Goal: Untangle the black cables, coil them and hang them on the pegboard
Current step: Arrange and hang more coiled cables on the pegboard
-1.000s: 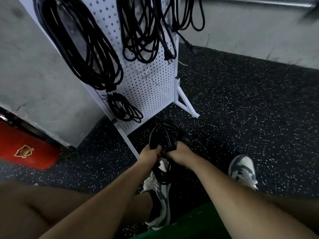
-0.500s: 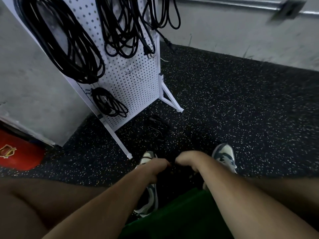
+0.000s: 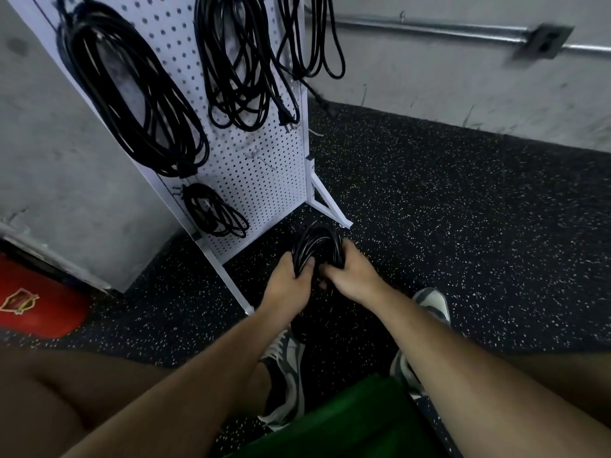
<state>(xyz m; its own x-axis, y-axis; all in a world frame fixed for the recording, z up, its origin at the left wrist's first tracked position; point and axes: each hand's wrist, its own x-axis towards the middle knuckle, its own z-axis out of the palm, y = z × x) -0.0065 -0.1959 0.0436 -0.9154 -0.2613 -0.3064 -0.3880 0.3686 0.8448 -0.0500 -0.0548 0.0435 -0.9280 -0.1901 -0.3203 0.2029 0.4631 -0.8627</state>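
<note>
Both grips are closed round the black cable coil (image 3: 317, 246), left hand (image 3: 287, 285) on its left side and right hand (image 3: 355, 277) on its right, holding it low over the floor (image 3: 463, 226) just before the pegboard (image 3: 264, 166), likely to keep the loops gathered for hanging beside the other bundles (image 3: 132, 94).

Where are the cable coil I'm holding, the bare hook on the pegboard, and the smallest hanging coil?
held cable coil (image 3: 318, 241), head view, top arc of its loops.
bare hook (image 3: 253, 156), head view, its mounted end.
smallest hanging coil (image 3: 211, 209), head view, middle of the bundle.
</note>
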